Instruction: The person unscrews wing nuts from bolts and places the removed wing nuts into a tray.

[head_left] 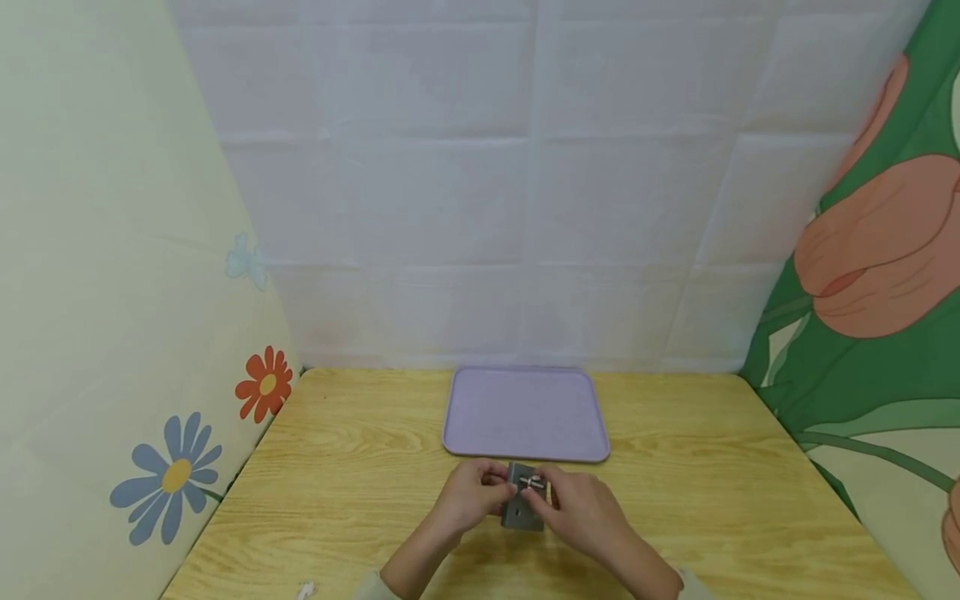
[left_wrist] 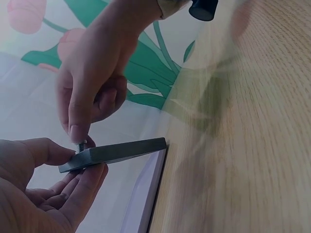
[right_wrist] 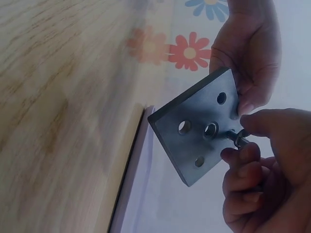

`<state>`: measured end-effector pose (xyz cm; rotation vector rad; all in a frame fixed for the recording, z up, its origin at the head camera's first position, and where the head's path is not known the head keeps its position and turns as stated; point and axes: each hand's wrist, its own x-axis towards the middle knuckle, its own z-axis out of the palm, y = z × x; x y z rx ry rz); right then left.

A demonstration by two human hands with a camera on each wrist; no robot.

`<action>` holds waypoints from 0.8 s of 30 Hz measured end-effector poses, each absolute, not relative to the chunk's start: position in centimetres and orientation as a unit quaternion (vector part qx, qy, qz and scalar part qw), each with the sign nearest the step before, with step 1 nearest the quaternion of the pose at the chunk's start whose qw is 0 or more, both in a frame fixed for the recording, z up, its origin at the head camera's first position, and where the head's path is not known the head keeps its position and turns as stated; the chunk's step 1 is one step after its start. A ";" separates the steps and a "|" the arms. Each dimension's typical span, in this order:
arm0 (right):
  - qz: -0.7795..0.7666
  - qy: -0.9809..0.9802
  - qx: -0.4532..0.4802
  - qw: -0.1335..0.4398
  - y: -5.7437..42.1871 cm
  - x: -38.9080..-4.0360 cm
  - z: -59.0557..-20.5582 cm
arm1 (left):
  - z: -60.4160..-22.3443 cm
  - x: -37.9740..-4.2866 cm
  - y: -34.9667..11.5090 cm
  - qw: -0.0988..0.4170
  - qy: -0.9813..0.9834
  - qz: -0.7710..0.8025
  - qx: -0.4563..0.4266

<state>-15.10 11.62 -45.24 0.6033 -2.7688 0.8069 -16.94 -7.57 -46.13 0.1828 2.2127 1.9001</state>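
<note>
You are working the bolt (left_wrist: 80,147) at the plate (head_left: 531,518), and the job is looking partway along. The bolt is standing against the plate's face close to one edge, its thread showing above the metal. Whether it is going in or coming out, you are not letting these views tell, since your fingers are covering the spot where it is meeting the plate. Four holes are showing in the right wrist view with no bolt in them; if they are meant to be filled, that part is remaining undone.

Your left grip (head_left: 467,500) is pinching the plate at its edge, thumb lying on top and fingers supporting it from underneath, so the plate is staying up off the table (head_left: 360,467), just on the near side of the lilac tray (head_left: 525,412). In the left wrist view, the plate is sticking out past your fingertips, slightly tilted. Your right grip (head_left: 588,510) is grasping the bolt between thumb and fingers, coming in from above, and the bolt is sitting right at those fingertips, just beside your left thumb. A small white thing (head_left: 305,590) is lying at the table's near edge, too cut off to name.
</note>
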 end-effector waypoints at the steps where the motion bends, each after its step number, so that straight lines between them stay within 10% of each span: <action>1: 0.269 -0.935 0.208 0.100 11.6 -15.1 -45.2 | -46.2 -17.0 -7.6 0.109 0.753 0.646 0.062; 24: 0.376 -0.918 0.121 0.019 11.7 -15.6 -44.9 | -46.6 -17.1 -7.5 0.109 0.746 0.655 0.062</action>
